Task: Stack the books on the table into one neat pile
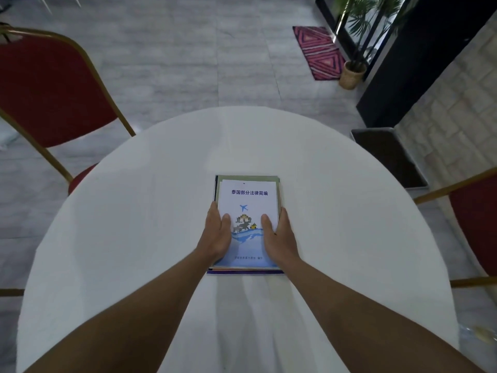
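Observation:
A pile of books (pixel 247 181) lies in the middle of the round white table (pixel 134 211). Its top book (pixel 246 197) has a white and blue cover with dark Chinese lettering, a small blue plane and a wave drawing. Green and dark edges of the lower books show around it at the far end and the near end. My left hand (pixel 216 232) presses against the pile's left side with straight fingers, its thumb lying on the cover. My right hand (pixel 279 235) does the same on the right side.
A red chair with a gold frame (pixel 51 92) stands at the table's far left, and another red chair (pixel 473 227) at the right. Beyond the table are grey floor tiles, a pink patterned mat (pixel 320 52), a potted plant (pixel 352 74) and a dark tray (pixel 390 157) by the wall.

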`<action>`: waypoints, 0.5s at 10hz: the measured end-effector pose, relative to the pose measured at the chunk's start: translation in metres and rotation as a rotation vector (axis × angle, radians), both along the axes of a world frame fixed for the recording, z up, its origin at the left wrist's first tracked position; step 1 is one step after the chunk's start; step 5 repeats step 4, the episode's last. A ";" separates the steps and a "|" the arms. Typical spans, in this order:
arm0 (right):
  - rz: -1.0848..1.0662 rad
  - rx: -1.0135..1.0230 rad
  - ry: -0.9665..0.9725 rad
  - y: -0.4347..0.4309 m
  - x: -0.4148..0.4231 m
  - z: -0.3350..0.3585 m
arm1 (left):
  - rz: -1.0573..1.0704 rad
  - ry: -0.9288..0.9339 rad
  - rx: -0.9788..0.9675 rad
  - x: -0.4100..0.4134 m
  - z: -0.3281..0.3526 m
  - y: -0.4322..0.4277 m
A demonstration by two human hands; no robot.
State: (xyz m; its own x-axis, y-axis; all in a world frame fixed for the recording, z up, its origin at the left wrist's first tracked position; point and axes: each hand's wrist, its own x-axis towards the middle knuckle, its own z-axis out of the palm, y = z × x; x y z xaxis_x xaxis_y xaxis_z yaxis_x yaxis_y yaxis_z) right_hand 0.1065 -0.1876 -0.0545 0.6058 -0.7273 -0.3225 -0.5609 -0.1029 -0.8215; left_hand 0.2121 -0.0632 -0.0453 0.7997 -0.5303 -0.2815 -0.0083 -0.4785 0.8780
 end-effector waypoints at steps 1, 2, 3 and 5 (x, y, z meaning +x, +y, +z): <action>0.012 0.045 0.004 -0.004 0.002 0.003 | -0.037 -0.004 0.041 0.004 0.003 0.000; 0.049 0.086 -0.005 -0.010 0.001 0.018 | -0.110 -0.025 0.198 0.009 0.012 0.001; 0.165 -0.027 0.072 -0.018 0.003 0.040 | -0.160 -0.144 0.434 0.020 0.037 -0.002; 0.268 -0.176 0.141 -0.025 0.004 0.072 | -0.200 -0.322 0.499 0.027 0.079 -0.002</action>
